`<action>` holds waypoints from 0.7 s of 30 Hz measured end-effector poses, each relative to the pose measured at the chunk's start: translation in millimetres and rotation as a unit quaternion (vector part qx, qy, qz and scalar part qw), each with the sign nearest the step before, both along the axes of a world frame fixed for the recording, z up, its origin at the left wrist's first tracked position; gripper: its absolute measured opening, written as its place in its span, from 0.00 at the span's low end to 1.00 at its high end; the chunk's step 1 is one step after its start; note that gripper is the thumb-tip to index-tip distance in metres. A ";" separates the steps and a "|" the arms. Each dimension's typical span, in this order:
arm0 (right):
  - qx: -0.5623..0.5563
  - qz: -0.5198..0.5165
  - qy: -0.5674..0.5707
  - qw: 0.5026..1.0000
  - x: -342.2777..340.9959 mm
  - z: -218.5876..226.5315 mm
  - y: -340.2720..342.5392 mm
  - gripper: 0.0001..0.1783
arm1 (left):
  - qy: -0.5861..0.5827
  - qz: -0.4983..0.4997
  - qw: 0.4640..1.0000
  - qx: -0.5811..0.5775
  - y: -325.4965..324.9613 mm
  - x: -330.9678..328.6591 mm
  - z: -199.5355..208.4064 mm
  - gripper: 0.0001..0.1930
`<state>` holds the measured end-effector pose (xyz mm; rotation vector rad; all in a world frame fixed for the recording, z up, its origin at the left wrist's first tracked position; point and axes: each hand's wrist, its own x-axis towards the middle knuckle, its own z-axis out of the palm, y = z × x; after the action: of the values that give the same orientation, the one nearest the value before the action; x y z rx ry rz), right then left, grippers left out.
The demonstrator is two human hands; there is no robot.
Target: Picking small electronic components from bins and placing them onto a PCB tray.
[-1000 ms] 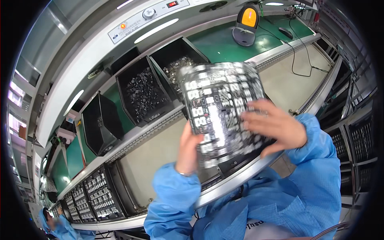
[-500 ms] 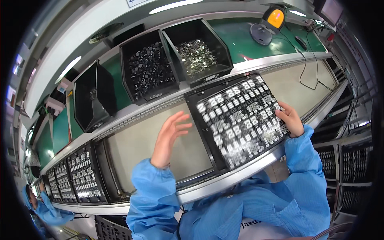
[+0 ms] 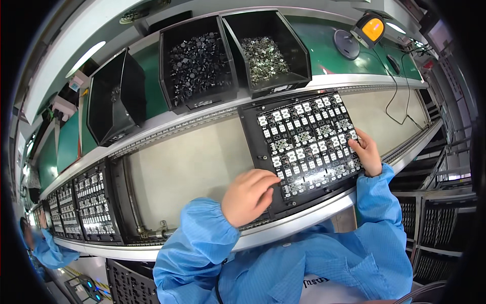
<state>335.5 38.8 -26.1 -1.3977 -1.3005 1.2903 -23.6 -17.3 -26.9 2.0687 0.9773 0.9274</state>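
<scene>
A black tray (image 3: 248, 133) with a panel of circuit boards (image 3: 304, 147), dark with rows of white components, lies across the conveyor line in front of me. At its right edge my right hand (image 3: 368, 153) is closed, thumb on top of the panel's rim and fingers wrapped at the side. My left hand (image 3: 249, 196) reaches over the tray's lower left side. Its fingers are bent, with the fingertips at the panel's left edge and the thumb held apart from them. Nothing shows between them.
Behind the line stand black bins with dark round parts (image 3: 197, 66), shiny metal parts (image 3: 264, 58) and a few small pieces (image 3: 115, 93). A yellow-and-black scanner (image 3: 368, 29) stands at the far right. More loaded trays (image 3: 96, 205) sit at left, near another person's blue sleeve (image 3: 55, 251).
My left hand has come down and to the right, from raised and spread to the panel's left edge. My right hand keeps its hold at the right edge.
</scene>
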 end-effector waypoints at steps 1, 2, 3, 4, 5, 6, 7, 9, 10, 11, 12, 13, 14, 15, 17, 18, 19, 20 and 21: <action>0.012 -0.010 -0.018 1.000 -1.8 -5.1 -3.3 0.24 | 0.002 -0.012 0.999 0.033 -1.4 4.6 -0.8 0.15; 0.008 -0.011 -0.019 1.000 -2.6 -5.8 -4.9 0.24 | 0.005 -0.026 0.998 0.064 -3.1 7.7 -0.9 0.17; 0.040 -0.006 -0.096 0.995 -3.1 -6.1 -6.1 0.25 | 0.048 -0.050 0.996 0.060 -4.8 9.1 -1.2 0.20; 0.070 -0.001 -0.173 0.982 -3.5 -5.8 -7.2 0.26 | 0.047 -0.052 0.996 0.057 -6.7 11.8 -1.7 0.20; 0.089 0.011 -0.274 0.958 -6.1 -0.7 -7.3 0.27 | 0.083 -0.057 0.992 0.069 -8.9 14.2 -2.9 0.20; 0.090 0.017 -0.359 0.929 -7.8 3.8 -6.7 0.27 | 0.118 -0.065 0.988 0.081 -11.1 16.2 -4.8 0.21; 0.088 0.023 -0.441 0.893 -10.1 8.9 -5.9 0.27 | 0.139 -0.071 0.985 0.079 -12.2 16.0 -6.6 0.22; 0.195 0.055 -0.556 0.806 -12.6 17.4 -7.2 0.27 | 0.160 -0.073 0.982 0.075 -11.2 17.0 -4.9 0.22; 0.268 0.074 -0.557 0.782 -11.0 17.7 -5.6 0.27 | 0.170 -0.070 0.980 0.080 -9.3 16.8 -0.8 0.21; 0.260 0.069 -0.543 0.795 -15.4 22.7 -5.9 0.27 | 0.178 -0.064 0.979 0.078 -11.8 16.6 2.0 0.22; 0.249 0.100 -0.505 0.820 -16.0 28.1 -5.3 0.27 | 0.183 -0.060 0.978 0.080 -10.7 16.5 1.7 0.23; 0.237 0.130 -0.465 0.843 -16.6 34.6 -6.9 0.28 | 0.190 -0.063 0.976 0.091 -11.0 17.7 0.1 0.23; 0.194 0.187 -0.442 0.856 -22.5 45.2 -9.3 0.29 | 0.195 -0.058 0.975 0.085 -11.2 18.7 2.1 0.23; 0.243 0.248 -0.412 0.842 -21.5 40.4 -10.1 0.29 | 0.199 -0.056 0.975 0.080 -10.5 20.8 4.2 0.23; 0.250 0.372 -0.355 0.821 -22.9 36.7 -10.6 0.32 | 0.202 -0.060 0.974 0.087 -10.0 24.6 4.9 0.25; 0.268 0.386 -0.379 0.797 -27.1 35.5 -14.5 0.33 | 0.215 -0.057 0.971 0.091 -10.3 26.0 4.9 0.26; 0.286 0.401 -0.402 0.772 -29.6 33.8 -18.7 0.34 | 0.227 -0.053 0.968 0.096 -10.7 27.5 5.3 0.27; 0.278 0.397 -0.406 0.774 -28.8 30.4 -21.6 0.35 | 0.235 -0.050 0.966 0.099 -12.0 28.2 6.3 0.28; 0.276 0.396 -0.405 0.777 -29.2 29.5 -22.5 0.35 | 0.236 -0.053 0.965 0.098 -13.0 27.9 5.4 0.28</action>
<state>306.3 16.4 3.4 -0.9748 -2.8061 0.5797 4.3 -30.2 -21.6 2.5538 1.0277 0.4958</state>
